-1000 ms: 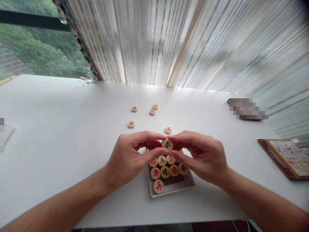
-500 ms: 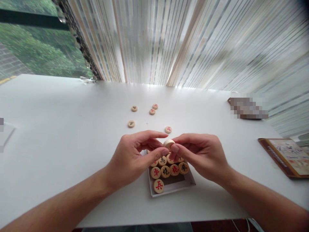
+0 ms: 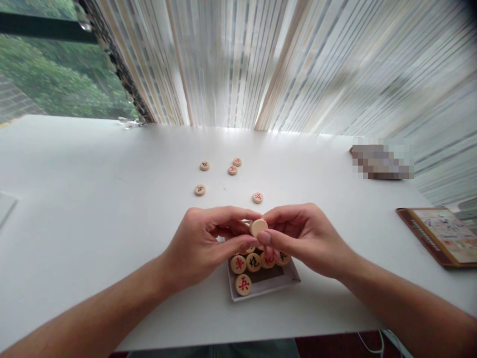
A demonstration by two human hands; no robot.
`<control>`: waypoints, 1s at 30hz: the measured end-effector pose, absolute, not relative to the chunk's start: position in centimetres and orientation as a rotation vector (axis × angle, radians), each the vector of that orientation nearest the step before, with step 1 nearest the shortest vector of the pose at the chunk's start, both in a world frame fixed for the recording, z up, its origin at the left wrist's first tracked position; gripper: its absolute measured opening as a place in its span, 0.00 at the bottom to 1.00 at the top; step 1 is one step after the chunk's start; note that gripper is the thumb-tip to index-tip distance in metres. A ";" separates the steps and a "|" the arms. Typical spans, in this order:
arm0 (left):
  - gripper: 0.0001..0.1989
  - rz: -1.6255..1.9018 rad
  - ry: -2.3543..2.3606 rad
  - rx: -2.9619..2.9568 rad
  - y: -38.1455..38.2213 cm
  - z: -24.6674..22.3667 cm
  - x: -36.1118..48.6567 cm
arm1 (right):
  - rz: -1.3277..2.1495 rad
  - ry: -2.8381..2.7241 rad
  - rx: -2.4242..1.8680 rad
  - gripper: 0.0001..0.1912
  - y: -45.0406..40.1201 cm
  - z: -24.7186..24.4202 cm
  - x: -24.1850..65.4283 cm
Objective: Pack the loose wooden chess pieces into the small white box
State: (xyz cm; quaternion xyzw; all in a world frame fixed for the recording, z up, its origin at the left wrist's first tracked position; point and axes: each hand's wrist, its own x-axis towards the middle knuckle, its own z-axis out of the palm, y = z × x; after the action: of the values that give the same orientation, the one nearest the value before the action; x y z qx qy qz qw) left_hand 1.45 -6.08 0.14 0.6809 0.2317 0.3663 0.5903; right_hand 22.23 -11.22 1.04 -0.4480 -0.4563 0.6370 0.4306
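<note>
A round wooden piece [image 3: 258, 227] with a blank face toward me is pinched between the thumb and fingers of my right hand [image 3: 309, 238]. My left hand [image 3: 208, 241] has its thumb and forefinger curved round the left side of the same piece, fingertips at its edge. Both hands are above a shallow box [image 3: 263, 287] that holds rows of pieces with red and black characters. One red-marked piece [image 3: 243, 285] lies in the box's front left corner. The hands hide the back rows.
Several loose pieces lie farther back on the white table [image 3: 93, 209], among them a red-marked one [image 3: 257, 197] and a black-marked one [image 3: 200, 189]. A brown-edged booklet [image 3: 439, 236] lies at the right. Striped curtains [image 3: 223, 59] hang behind the table.
The piece has tilted so its blank face shows more fully. My left forefinger and thumb have closed in on its edge. The view has shifted slightly.
</note>
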 end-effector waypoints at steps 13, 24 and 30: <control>0.14 0.906 0.495 1.773 -6.2 0.0 1.6 | 1.639 -1.117 -1.153 0.19 -11.3 1.2 22.1; 0.13 0.930 0.528 1.800 -5.9 -0.1 1.3 | 1.697 -1.099 -1.043 0.17 -11.2 1.1 22.4; 0.13 0.926 0.502 1.757 -5.8 -0.1 1.3 | 1.720 -1.102 -0.974 0.13 -11.1 0.5 22.8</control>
State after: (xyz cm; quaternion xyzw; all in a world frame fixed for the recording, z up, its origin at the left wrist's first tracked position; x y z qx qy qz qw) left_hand 1.29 -5.79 -0.10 0.7326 0.2093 0.3864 0.5198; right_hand 22.77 -11.13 0.48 -0.3894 -0.4408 0.6878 0.4255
